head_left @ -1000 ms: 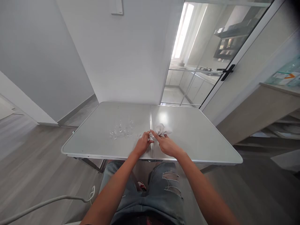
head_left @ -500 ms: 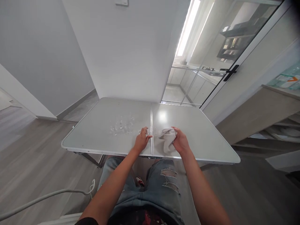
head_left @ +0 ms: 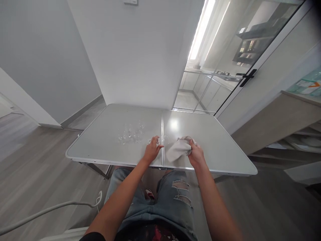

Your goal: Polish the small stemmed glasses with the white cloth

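My left hand [head_left: 151,150] is closed round a clear glass [head_left: 165,139] near the table's centre seam, its transparent rim end sticking out to the right of my fingers. The rest of that glass is covered by my hand. To its right, my right hand [head_left: 197,155] grips a light grey cloth [head_left: 178,149] by one side, and the loose part drapes left towards the glass without plainly touching it. Several small clear glass pieces [head_left: 130,135] stand in a group left of my left hand; their exact shape is hard to make out.
The folding table [head_left: 100,125] has a metal rim and a seam down its middle. A wall [head_left: 135,60] rises behind it, with a glazed door [head_left: 213,80] at the right. Wooden shelving [head_left: 273,120] stands at the far right. A grey hose [head_left: 50,212] runs at lower left.
My right hand has shifted slightly right, and the cloth has swung and spread out to the left and lower. My left hand keeps its hold on the glass in nearly the same place.
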`<state>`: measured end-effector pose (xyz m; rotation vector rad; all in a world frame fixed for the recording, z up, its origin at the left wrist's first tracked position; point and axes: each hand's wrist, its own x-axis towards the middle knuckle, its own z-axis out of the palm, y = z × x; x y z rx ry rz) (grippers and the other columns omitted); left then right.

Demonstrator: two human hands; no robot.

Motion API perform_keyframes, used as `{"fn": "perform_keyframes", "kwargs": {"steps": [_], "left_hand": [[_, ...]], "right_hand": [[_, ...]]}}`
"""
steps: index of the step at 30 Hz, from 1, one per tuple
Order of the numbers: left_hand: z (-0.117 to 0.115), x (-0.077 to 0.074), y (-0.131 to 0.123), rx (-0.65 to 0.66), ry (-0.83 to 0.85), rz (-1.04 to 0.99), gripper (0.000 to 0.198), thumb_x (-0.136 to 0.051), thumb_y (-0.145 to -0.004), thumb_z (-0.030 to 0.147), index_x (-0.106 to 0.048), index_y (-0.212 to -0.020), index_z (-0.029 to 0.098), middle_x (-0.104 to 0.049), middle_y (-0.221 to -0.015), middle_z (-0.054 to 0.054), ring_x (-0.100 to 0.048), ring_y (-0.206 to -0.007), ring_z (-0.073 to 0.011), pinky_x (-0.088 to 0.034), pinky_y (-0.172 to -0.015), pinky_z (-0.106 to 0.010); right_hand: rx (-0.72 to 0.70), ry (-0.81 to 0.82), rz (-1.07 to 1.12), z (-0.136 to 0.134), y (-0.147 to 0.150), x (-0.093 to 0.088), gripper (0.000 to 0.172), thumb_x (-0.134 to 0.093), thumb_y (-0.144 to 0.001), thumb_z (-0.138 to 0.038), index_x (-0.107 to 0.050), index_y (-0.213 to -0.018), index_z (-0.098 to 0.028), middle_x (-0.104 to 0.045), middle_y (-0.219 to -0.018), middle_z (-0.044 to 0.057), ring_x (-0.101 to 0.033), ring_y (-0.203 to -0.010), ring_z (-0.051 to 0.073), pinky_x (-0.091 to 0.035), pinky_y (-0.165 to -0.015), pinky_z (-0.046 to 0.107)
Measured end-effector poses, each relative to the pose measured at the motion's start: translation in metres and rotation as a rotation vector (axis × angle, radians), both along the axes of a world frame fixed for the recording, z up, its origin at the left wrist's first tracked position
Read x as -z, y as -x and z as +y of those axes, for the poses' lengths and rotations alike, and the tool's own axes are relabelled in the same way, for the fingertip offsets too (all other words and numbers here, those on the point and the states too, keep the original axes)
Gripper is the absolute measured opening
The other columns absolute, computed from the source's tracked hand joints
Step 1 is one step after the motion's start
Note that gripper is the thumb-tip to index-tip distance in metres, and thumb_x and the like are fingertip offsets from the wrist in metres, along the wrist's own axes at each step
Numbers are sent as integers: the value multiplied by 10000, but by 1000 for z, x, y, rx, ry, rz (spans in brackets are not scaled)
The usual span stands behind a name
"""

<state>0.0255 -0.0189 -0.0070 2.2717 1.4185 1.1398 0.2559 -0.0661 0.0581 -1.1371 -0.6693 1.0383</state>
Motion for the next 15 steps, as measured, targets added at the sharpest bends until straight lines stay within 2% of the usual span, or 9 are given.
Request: {"fn": "perform_keyframes", "kwargs": {"steps": [2, 3, 6, 8, 10, 12, 13, 15], "left_hand": [[-1, -2, -1, 11, 11, 43, 484, -515, -962, 486, -380, -1328, 199, -584, -1061, -64, -626, -906, -182, -455, -634, -245], [-1, -2, -2, 14, 18, 67, 480, -516, -964, 479, -381, -1331, 200, -587, -1064, -65, -627, -914, -186, -458, -633, -246], [-2, -3, -2, 19, 39, 141, 447, -506, -979, 397, -373, -1354, 194, -592, -1111, -86, -634, -953, -205, -475, -647, -258], [-2, -3, -1, 15, 54, 189, 457, -501, -970, 303, -355, -1384, 176, -583, -1177, -117, -641, -962, -222, -488, -660, -275], [-3, -3, 0, 17, 70, 226, 498, -495, -945, 229, -336, -1411, 157, -566, -1236, -145, -648, -966, -234, -497, -674, -288], [-4, -5, 1, 38, 78, 248, 488, -473, -947, 219, -344, -1415, 168, -561, -1261, -142, -648, -993, -236, -500, -683, -285], [-4, -6, 0, 57, 79, 255, 464, -458, -959, 233, -356, -1409, 185, -565, -1263, -132, -647, -1005, -232, -499, -681, -278], [-5, -9, 0, 87, 77, 266, 418, -435, -982, 278, -384, -1392, 217, -575, -1257, -110, -647, -1000, -217, -492, -664, -262]], "right_hand": [[109, -137, -148, -5, 11, -5, 366, -681, -809, -550, -562, -916, -220, -619, -799, -18, -577, -705, 129, -459, -621, 230], [93, -171, -257, -8, 17, -6, 327, -638, -854, -529, -534, -899, -223, -579, -777, -31, -542, -676, 116, -439, -605, 218], [-165, -218, -611, -18, 37, -5, 220, -583, -909, -415, -483, -876, -222, -507, -738, -44, -467, -625, 110, -413, -597, 218], [-325, -286, -770, -22, 45, -2, 156, -557, -905, -307, -484, -1012, -218, -554, -803, -21, -496, -674, 129, -450, -670, 248], [-430, -336, -859, -20, 47, -1, 412, -511, -882, -203, -398, -1278, -203, -613, -910, 24, -547, -755, 156, -483, -768, 301], [-511, -315, -938, -15, 46, -1, 693, -463, -854, -139, -184, -1487, -172, -642, -975, 73, -579, -803, 181, -497, -827, 357], [-546, -285, -991, -12, 44, -2, 781, -452, -839, -123, -100, -1535, -152, -646, -981, 93, -584, -806, 193, -499, -840, 380], [-591, -229, -1087, -6, 40, -4, 871, -448, -809, -107, -34, -1575, -127, -643, -978, 117, -581, -803, 210, -495, -858, 420]]}}
